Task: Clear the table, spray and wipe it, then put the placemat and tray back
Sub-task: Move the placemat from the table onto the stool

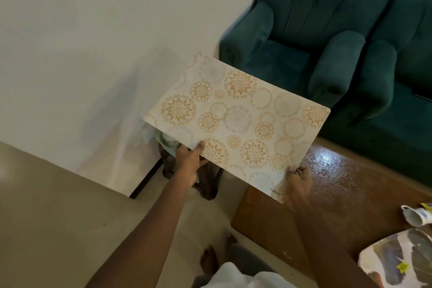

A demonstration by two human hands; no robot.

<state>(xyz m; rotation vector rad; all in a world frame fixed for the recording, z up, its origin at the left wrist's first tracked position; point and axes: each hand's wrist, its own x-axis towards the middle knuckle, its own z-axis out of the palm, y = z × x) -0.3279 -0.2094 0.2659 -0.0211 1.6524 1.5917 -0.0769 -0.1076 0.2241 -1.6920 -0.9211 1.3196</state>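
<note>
We noted the placemat (pixel 238 119) held in the air, pattern up, partly over the left end of the table (pixel 339 194). The left hand (pixel 189 159) pinched its near edge, thumb on top, fingers beneath. The right hand (pixel 299 182) gripped the near right corner the same way. The tray (pixel 397 264) sat at the table's near right.

Placemat (pixel 236 121): thin stiff sheet, plastic-looking, smooth, slight sheen, printed pattern. Table (pixel 339 184): brown wood, glossy, with a bright reflection that looks pebbly. Tray (pixel 397 262): glossy printed surface, material unclear. Cup (pixel 415 216): white glazed ceramic, shiny. Armchairs (pixel 292 30): teal plush cloth, matt. Floor (pixel 58 217): beige, smooth, matt.
</note>
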